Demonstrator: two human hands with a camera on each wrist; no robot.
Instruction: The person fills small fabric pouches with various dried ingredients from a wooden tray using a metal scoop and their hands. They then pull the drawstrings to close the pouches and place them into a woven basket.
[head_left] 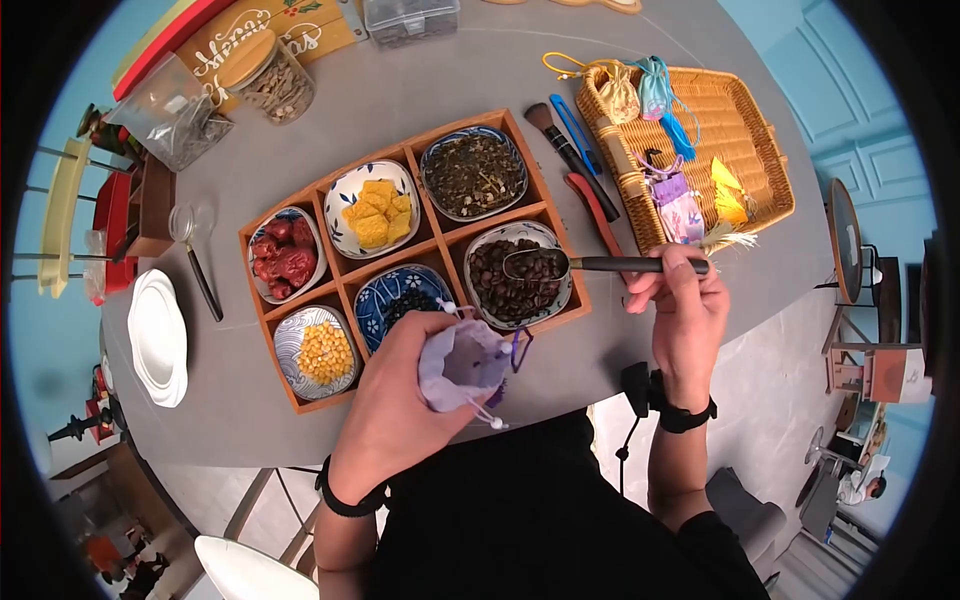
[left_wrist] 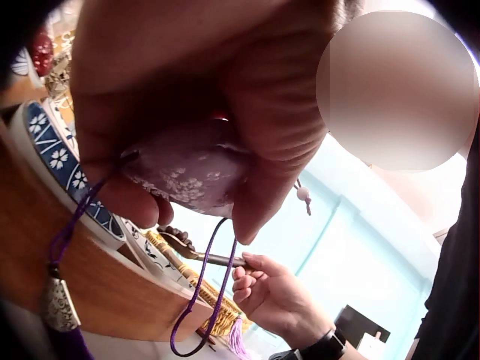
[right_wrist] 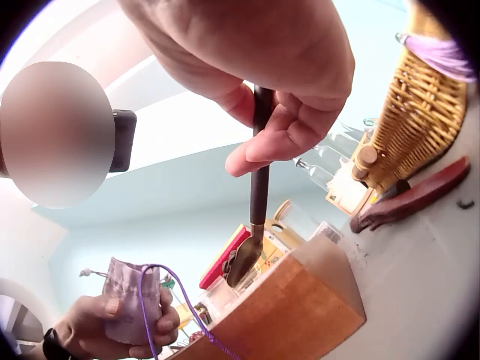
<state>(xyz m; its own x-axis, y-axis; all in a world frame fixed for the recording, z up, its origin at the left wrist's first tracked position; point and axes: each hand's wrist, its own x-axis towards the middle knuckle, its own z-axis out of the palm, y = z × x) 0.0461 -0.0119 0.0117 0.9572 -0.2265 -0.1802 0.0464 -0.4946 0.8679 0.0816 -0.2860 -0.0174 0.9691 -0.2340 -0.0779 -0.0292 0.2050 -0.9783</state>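
My left hand [head_left: 400, 390] grips a lavender drawstring pouch [head_left: 437, 370], its mouth spread and facing up, with purple cords hanging from it. In the left wrist view a pale flower pattern shows on the pouch [left_wrist: 187, 172]. My right hand [head_left: 690, 310] pinches the dark handle of a metal spoon [head_left: 620, 264]. The spoon's bowl lies over dark brown beans [head_left: 510, 300] in a patterned dish at the near right of a wooden compartment box [head_left: 435, 240]. In the right wrist view, dark beans show at the spoon's bowl [right_wrist: 245, 262].
Other dishes hold red dried fruit [head_left: 284, 262], yellow chunks [head_left: 375, 215], dried leaves [head_left: 473, 175], corn kernels [head_left: 325, 352] and small black beans. A wicker basket [head_left: 745, 100] with small pouches stands right; a brush [head_left: 560, 140] lies beside it. Left are a glass-bowled spoon [head_left: 200, 262] and white dishes [head_left: 157, 340].
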